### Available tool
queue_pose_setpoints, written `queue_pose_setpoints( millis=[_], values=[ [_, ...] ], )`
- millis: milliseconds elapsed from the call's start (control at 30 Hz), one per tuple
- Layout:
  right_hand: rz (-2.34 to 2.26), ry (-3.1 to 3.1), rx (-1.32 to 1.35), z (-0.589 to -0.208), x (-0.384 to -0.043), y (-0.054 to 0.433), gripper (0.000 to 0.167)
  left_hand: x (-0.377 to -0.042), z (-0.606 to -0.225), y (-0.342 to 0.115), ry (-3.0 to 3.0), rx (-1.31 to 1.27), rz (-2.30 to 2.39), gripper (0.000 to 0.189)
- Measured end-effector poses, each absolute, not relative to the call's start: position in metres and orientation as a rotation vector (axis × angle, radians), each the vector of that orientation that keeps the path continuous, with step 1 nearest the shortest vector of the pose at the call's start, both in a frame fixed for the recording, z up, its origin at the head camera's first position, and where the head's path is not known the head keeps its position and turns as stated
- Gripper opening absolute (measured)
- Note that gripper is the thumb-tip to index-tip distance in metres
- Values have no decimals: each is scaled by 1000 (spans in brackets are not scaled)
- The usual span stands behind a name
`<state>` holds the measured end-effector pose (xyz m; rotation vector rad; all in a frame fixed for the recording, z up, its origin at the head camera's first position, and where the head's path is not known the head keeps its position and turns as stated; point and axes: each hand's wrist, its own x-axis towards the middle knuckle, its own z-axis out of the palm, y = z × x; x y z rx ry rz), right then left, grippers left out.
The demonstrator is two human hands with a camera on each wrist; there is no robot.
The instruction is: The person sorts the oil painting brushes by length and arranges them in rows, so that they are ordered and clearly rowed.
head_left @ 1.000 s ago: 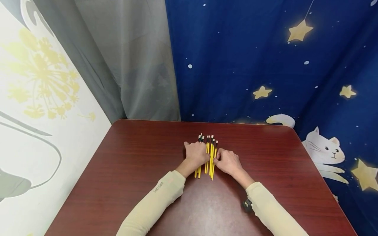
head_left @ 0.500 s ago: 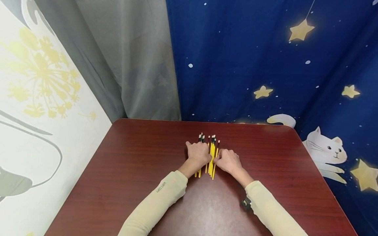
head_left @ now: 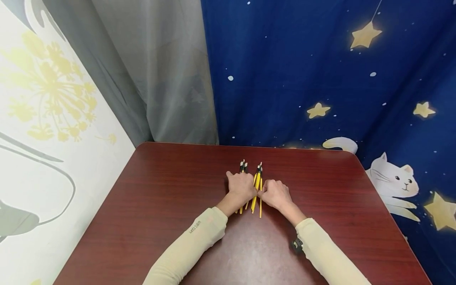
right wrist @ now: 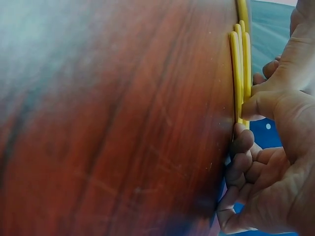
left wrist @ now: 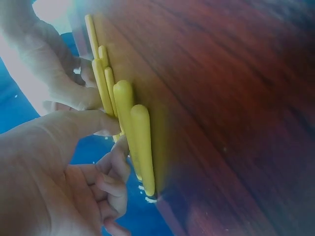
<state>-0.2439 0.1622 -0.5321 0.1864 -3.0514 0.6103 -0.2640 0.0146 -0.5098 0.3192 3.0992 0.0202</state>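
Several paintbrushes point(head_left: 257, 183) with yellow handles, black ferrules and pale tips lie on the dark red table, tips pointing away. In the head view my left hand point(head_left: 240, 187) reaches over them and covers the middle of the left ones. My right hand point(head_left: 277, 194) is at their right side, its thumb close to the left thumb. Both wrist views show curled fingers and a thumb against the yellow handles: the left hand point(left wrist: 54, 162) beside the handles point(left wrist: 141, 147), and the right hand point(right wrist: 275, 162) pinching at the handles point(right wrist: 237, 73). Some fingertips are hidden.
The table point(head_left: 171, 178) has a wooden grain and rounded far corners. Behind it hang a grey curtain point(head_left: 178, 79) and a blue curtain point(head_left: 278, 71) with stars and a cat. A patterned white wall point(head_left: 53, 118) stands at the left.
The right-hand brushes have drawn closer together, their tips now bunched and some handles crossing. My left hand has shifted slightly right towards the right hand, which stays nearly still.
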Motion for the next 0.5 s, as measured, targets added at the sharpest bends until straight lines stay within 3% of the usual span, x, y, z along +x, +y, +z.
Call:
queue_pose_setpoints(
  millis=[300,500],
  values=[
    [624,-3057,137,-528,-242,160,46,-264,-511,14,3112,298,62,47],
    [634,-3073,81,-525,-240,159,47,-264,-510,14,3095,279,95,42]
  ],
)
